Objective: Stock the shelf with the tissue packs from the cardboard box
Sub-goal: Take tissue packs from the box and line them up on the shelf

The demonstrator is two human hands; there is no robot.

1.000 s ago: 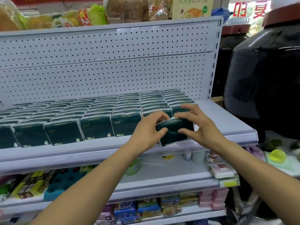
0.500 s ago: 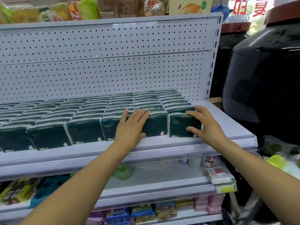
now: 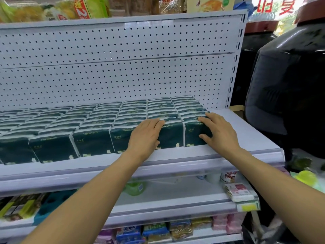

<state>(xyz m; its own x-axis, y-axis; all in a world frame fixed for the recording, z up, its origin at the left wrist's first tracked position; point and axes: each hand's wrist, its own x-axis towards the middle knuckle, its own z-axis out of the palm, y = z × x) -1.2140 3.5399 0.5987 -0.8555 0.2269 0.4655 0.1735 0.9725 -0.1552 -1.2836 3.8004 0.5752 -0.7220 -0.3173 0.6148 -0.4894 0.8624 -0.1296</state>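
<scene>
Since the earlier frame, both hands have settled the rightmost front tissue pack (image 3: 193,136) upright at the front edge of the shelf (image 3: 246,136), closing its column. Step in hand, by judgement: squaring the front row. Left hand (image 3: 146,136) lies flat, fingers straight, pressing the neighbouring packs (image 3: 170,136); it grips nothing. Right hand (image 3: 218,132) rests on the rightmost pack with fingers over its top and thumb against its front face, loosely spread, not clamped. Bare shelf remains toward the right edge. Next move likely calls for releasing and fetching another pack; the cardboard box is out of view.
</scene>
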